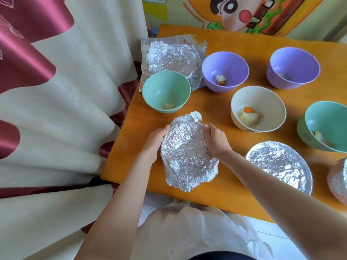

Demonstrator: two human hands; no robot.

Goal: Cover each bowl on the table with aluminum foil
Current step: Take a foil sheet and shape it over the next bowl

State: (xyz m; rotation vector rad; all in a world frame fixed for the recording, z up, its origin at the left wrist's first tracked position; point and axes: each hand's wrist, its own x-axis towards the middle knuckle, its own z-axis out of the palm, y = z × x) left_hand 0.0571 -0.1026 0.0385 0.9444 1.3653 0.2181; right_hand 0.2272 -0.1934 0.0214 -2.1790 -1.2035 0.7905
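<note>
A crumpled sheet of aluminum foil lies over a bowl near the table's front edge, the bowl itself hidden beneath. My left hand presses the foil's left side and my right hand curls around its right side. Uncovered bowls stand behind: a green bowl, a purple bowl, a second purple bowl, a cream bowl and a green bowl at the right edge, each with a bit of food. A foil-covered bowl sits at my right, and another foil-covered one is cut off by the frame.
Loose crumpled foil sheets lie at the orange table's far left corner. A cream and maroon curtain hangs along the table's left edge. A cartoon picture is on the wall behind.
</note>
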